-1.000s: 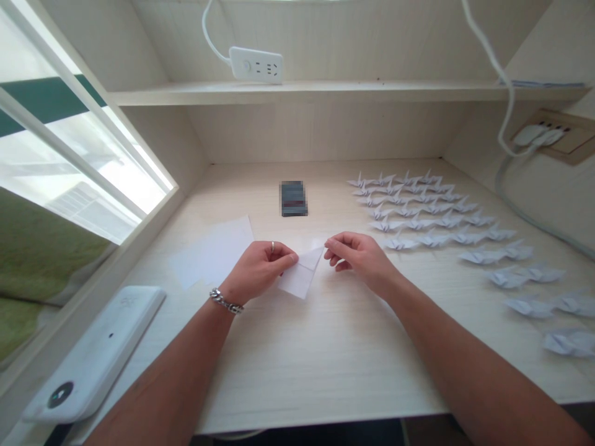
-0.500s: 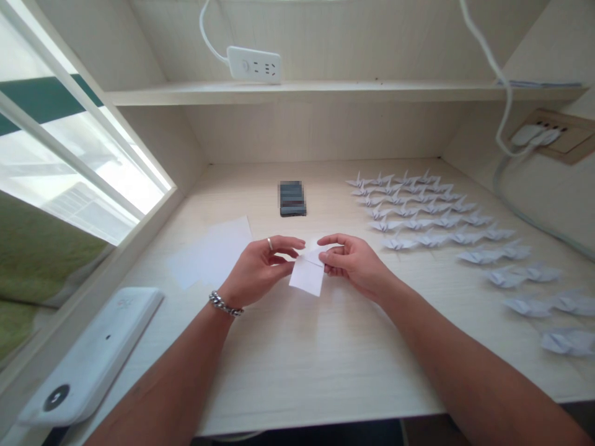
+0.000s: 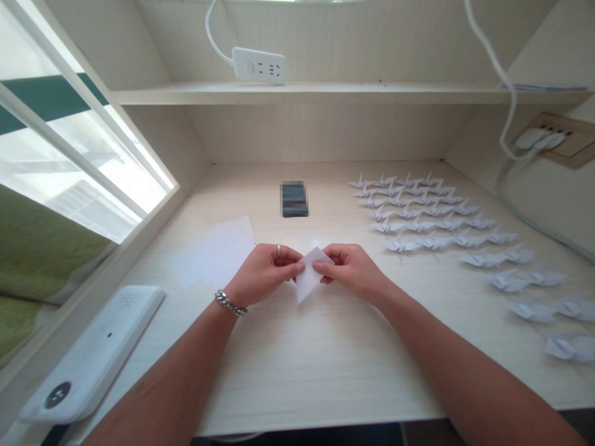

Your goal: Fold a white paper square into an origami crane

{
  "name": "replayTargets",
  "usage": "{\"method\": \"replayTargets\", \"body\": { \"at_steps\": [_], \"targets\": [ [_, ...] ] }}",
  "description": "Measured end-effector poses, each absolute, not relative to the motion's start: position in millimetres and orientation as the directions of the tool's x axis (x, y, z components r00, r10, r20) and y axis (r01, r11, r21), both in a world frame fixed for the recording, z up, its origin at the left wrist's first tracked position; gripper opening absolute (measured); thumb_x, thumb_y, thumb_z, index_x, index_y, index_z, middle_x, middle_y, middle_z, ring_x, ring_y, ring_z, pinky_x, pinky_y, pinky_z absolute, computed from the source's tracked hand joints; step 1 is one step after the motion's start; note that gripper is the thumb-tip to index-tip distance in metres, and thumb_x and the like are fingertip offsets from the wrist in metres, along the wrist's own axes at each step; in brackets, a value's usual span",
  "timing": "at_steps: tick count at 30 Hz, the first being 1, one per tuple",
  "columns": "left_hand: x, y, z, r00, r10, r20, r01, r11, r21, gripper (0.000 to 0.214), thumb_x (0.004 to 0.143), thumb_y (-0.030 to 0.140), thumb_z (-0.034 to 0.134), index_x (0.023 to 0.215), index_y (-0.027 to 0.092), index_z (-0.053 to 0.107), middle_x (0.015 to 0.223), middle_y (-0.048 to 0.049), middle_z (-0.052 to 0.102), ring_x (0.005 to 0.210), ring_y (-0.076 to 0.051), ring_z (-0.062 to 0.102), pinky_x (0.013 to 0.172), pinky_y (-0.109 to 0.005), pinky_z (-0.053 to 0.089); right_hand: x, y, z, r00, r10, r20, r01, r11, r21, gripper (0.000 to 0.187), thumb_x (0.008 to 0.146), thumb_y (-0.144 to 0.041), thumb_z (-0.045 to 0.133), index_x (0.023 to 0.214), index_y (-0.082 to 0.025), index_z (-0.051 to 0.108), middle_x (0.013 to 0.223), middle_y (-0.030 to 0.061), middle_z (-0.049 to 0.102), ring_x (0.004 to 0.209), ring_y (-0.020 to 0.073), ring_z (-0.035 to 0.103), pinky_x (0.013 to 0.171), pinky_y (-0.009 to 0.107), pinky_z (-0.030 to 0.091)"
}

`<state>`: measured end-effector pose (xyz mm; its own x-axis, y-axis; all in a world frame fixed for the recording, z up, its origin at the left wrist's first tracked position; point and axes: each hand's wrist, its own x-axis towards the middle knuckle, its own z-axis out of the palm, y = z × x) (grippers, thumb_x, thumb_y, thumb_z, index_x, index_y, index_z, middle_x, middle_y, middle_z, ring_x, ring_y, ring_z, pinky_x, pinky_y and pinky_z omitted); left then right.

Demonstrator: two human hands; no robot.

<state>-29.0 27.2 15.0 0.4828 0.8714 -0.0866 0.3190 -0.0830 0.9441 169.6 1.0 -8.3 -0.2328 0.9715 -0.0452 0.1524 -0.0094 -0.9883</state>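
Note:
A small folded piece of white paper (image 3: 307,284) is held up over the desk between both hands, one corner pointing down. My left hand (image 3: 267,269), with a ring and a chain bracelet, pinches its left edge between thumb and fingers. On the other side my right hand (image 3: 351,266) grips the paper, its thumb lying across the front face. The fingers behind the paper are partly hidden. To the left of my left hand lie flat white paper sheets (image 3: 211,251). Rows of folded paper cranes (image 3: 418,214) stand to the right, beyond my right hand.
A dark, pixelated object (image 3: 294,199) lies behind the hands. At the left front sits a long white device (image 3: 102,353). A power strip (image 3: 259,65) rests on the shelf (image 3: 325,94); a cable (image 3: 506,80) hangs by a wall socket (image 3: 558,139) at right.
The paper has turned from a squarish shape to one with its corner downward. My left fingers, loosely apart before, have closed on its edge, and my right thumb has moved across its face.

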Motion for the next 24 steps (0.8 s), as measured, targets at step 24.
{"method": "replayTargets", "body": {
  "at_steps": [24],
  "targets": [
    [-28.1, 25.1, 12.4, 0.419, 0.907, 0.035, 0.249, -0.152, 0.956, 0.011, 0.072, 0.022, 0.070, 0.079, 0.014, 0.071, 0.074, -0.0036, 0.071, 0.066, -0.012, 0.062, 0.061, -0.022, 0.049, 159.3, -0.8, -12.3, -0.178, 0.981, -0.073, -0.038, -0.081, -0.996, 0.025, 0.071, -0.036, 0.073, 0.088, -0.018, 0.075, 0.079, 0.0048, 0.072, 0.074, 0.0156, 0.065, 0.064, 0.027, 0.054]
  ]
}}
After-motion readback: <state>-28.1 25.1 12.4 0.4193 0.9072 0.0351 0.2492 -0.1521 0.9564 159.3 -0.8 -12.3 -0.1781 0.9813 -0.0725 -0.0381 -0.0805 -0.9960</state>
